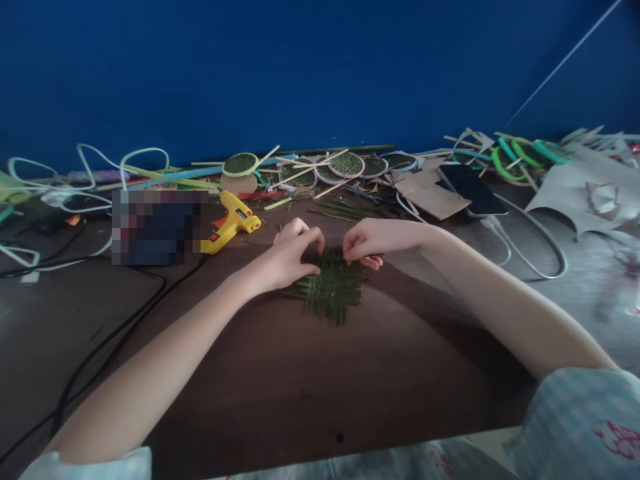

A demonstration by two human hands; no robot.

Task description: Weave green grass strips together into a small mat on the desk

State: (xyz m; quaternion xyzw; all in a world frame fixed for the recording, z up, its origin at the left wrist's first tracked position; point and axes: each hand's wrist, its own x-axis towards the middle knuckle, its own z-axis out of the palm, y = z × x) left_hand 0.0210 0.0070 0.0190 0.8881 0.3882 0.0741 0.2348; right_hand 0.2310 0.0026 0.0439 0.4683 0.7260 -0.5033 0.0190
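A small woven mat of green leaf strips lies flat on the dark brown table. At the mat's upper left is my left hand, its thumb and forefinger apart, touching the mat's edge. My right hand is over the upper right corner, thumb and forefinger pinched on a thin green strip that sticks out to the right. The ends of the strip under the fingers are partly hidden.
A yellow glue gun lies left of my hands, beside a blurred-out object. Round woven pieces, sticks and scraps line the blue wall. At the right are cardboard, a phone and a white cable. Black cables cross the left.
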